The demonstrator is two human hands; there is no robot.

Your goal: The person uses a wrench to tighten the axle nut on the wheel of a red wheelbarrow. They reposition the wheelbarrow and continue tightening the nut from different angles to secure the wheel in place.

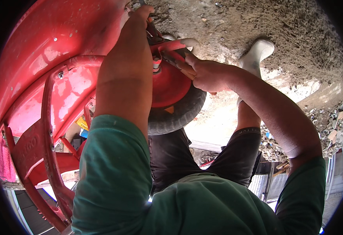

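Note:
A red wheelbarrow lies tipped over, its tray (58, 39) at the upper left and its wheel (179, 111) with a black tyre and red hub in the middle. My left hand (143, 13) is closed at the far side beside the tray, around something dark that I cannot make out. Closed next to the wheel's axle, my right hand (212, 76) grips a dark long-handled hand tool (174, 62). The tool's head lies close to the axle nut (156, 64) and the red wheel bracket (171, 45). My left forearm hides part of the wheel and frame.
Red frame legs (48, 113) spread at the left, near a pink cloth-like thing (4, 156) and a yellow package (82, 123). My white boot (257, 51) stands on rough, dirty ground (296, 35). Gravel and rubble (332, 131) lie at the right.

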